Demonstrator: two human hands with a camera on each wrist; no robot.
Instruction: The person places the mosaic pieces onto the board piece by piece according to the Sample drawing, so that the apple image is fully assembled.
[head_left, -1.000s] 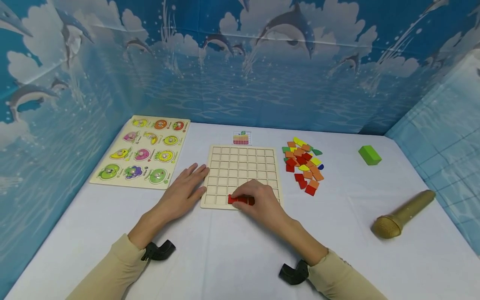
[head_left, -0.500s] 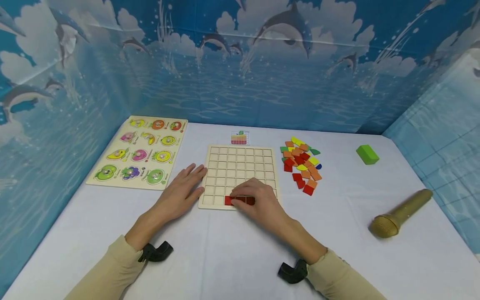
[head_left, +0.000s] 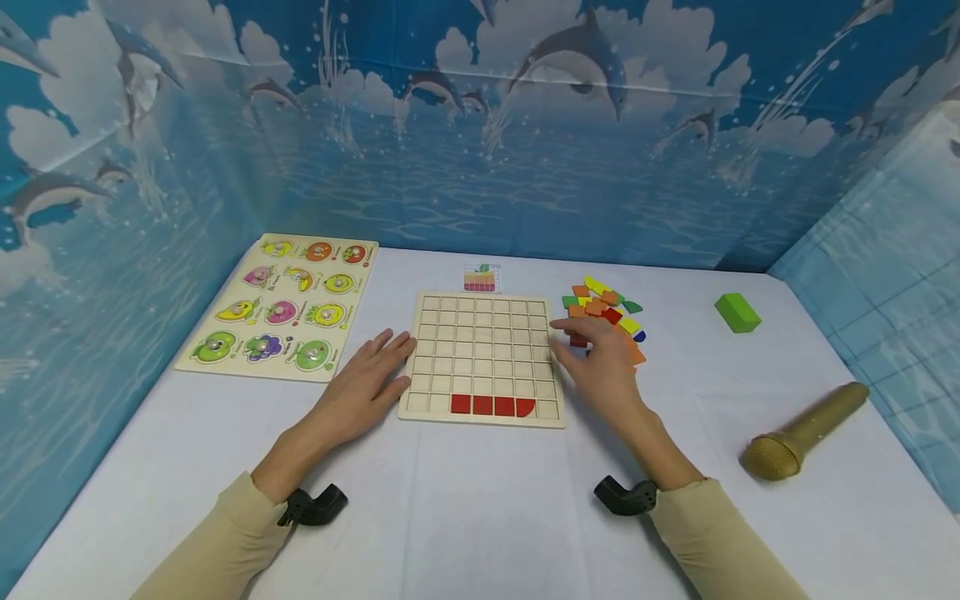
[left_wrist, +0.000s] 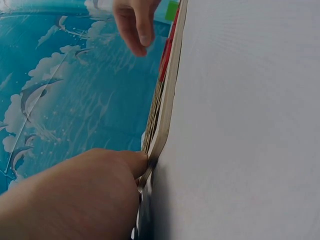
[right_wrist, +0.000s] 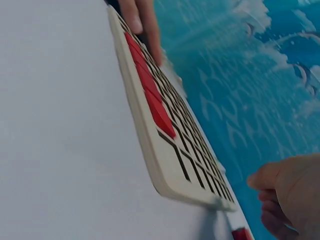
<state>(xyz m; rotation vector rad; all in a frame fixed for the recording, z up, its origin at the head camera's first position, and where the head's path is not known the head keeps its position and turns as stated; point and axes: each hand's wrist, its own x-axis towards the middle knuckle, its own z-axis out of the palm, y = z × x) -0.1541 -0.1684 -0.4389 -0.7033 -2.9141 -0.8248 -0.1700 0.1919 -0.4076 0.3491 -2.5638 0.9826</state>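
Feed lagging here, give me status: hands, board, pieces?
Left hand flat, touching the board at its left edge. Right hand over the loose pieces, grip unclear. Four red pieces in the bottom row. Nothing in the way.

No text, label or number is legible anywhere.

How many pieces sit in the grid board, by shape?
Red squares: 3
Red quarter-round: 1
Total on the grid board: 4
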